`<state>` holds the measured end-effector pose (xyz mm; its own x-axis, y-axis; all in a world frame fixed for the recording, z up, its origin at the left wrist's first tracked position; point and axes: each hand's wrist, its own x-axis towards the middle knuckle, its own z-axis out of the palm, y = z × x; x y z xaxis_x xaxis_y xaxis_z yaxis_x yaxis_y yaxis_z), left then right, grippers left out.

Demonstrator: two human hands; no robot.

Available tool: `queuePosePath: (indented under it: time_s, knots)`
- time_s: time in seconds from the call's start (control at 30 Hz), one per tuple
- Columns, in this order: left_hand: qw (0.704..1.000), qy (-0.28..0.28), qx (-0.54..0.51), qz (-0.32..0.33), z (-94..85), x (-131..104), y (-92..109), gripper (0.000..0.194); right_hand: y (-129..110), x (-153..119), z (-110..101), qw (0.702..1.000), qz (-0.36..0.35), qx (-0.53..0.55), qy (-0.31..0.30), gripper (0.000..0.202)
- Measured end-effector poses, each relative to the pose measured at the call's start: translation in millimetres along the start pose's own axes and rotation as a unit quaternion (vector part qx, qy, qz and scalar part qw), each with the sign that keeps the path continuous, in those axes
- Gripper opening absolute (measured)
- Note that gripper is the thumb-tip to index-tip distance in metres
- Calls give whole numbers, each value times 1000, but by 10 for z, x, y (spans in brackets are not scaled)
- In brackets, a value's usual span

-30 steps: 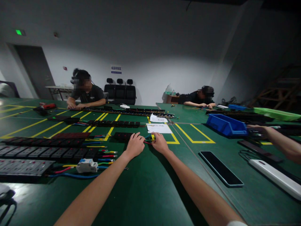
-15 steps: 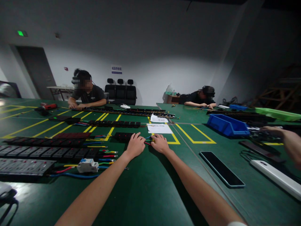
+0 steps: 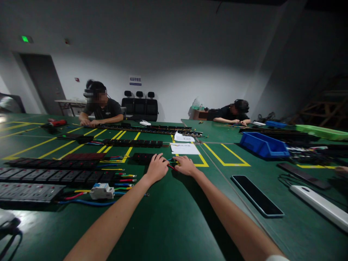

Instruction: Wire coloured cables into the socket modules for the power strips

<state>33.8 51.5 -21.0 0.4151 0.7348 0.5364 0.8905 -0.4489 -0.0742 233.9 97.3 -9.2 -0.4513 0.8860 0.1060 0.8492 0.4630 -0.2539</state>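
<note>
My left hand (image 3: 157, 168) lies over the right end of a short black socket strip (image 3: 140, 157), its fingers curled onto it. From that end, red, blue and yellow-green wires (image 3: 172, 167) run across to my right hand (image 3: 185, 165), whose thumb and fingers are closed on them. My fingers partly hide the wires and the strip's end. To the left lie several longer socket strips (image 3: 54, 176) with lugged wire ends, and a white circuit breaker (image 3: 102, 191) sits among the nearest wires.
White paper sheets (image 3: 185, 148) lie just beyond my hands. On the right are a phone (image 3: 257, 195), a white power bank-like bar (image 3: 318, 204) and a blue bin (image 3: 263, 145). Two people (image 3: 102, 105) work across the green table, and a hand (image 3: 341, 169) shows at the right edge.
My right hand has shifted slightly, its fingers now flatter over the wires. My left hand stays on the strip. Another person's hand near the blue bin has drawn back to the right edge.
</note>
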Motion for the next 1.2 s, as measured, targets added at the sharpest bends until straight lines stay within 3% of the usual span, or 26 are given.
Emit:
queuePosePath:
  time_s: [0.23,0.7,0.83,1.03,1.2]
  knots:
    - [1000,-8,0,-7,-19,8,7,29,124,59,-57,996,-46,19,-72,85]
    - [999,-14,-30,-22,-107,13,49,40,135,17,-119,993,-67,79,-52,102]
    - [999,-14,-20,-22,-89,4,64,35,174,47,-141,989,-79,116,-53,94]
    - [1000,-12,-17,-20,-73,-7,70,33,187,78,-211,991,-35,121,-41,59]
    - [999,-19,-26,-22,-76,-13,72,34,124,71,-220,995,-34,89,-36,52]
